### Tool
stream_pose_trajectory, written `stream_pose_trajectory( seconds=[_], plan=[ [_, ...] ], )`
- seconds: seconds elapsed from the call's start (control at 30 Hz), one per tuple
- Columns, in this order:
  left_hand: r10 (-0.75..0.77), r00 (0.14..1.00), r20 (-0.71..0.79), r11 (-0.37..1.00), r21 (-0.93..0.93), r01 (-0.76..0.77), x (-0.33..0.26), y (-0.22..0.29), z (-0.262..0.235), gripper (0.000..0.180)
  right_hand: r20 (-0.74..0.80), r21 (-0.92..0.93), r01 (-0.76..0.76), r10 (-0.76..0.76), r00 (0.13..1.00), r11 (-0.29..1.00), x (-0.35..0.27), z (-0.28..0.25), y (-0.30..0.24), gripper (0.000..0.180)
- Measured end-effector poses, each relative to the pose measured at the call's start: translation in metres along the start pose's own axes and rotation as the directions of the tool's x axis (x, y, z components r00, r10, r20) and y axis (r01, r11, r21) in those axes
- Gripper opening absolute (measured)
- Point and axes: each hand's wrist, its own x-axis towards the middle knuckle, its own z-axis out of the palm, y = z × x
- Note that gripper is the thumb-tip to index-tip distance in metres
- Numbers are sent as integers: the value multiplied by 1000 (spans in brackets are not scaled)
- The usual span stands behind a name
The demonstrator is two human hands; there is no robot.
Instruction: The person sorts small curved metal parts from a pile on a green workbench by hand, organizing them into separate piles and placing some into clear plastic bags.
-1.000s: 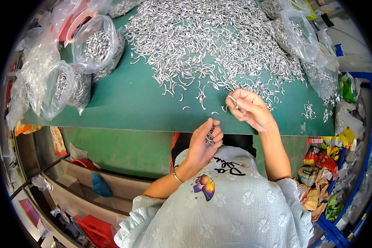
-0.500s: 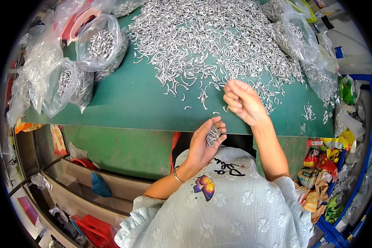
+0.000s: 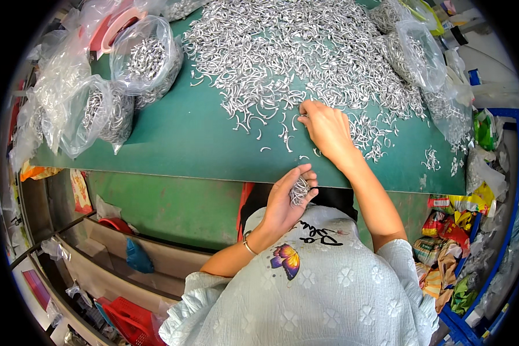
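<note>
A broad heap of small curved silver metal pieces covers the far part of the green table, thinning out toward me. My left hand is cupped just off the table's near edge, its fingers curled round a bunch of the curved metal pieces. At the near fringe of the heap, my right hand is palm down with thumb and fingertips pinched together. Whatever lies between those fingertips is too small or hidden to make out. Several loose pieces lie on the table between my two hands.
Clear plastic bags filled with metal pieces stand at the table's left, near a pink-handled object. More filled bags line its right side. A blue rack with colourful packages is at the right; a red basket sits lower left.
My right hand has turned from a raised pinch to palm down and moved slightly left and away, onto the heap's near fringe. The left hand has stayed nearly still with its bunch.
</note>
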Motion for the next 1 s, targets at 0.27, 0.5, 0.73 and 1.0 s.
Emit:
stream_pose_trajectory(
  seconds=[0.27, 0.5, 0.73, 1.0],
  plan=[
    [20, 1000, -10, 1000, -19, -20, -1, 1, -1, 26, 90, 552, -225, 211, 973, 803, -5, -18, 29, 10],
    [-8, 999, -32, 1000, -1, 8, -1, 1, 1, 26, 300, 927, -273, 69, 952, -256, -18, -29, 33, 14],
    [0, 1000, -6, 1000, -5, 0, -1, 2, 2, 26, 384, 805, -301, 63, 921, -511, -6, -14, 44, 27],
    [10, 1000, -18, 1000, -8, -10, -1, 3, 2, 26, -28, 17, 1, 0, 1000, 1000, 4, 1, 1, 27]
  ],
)
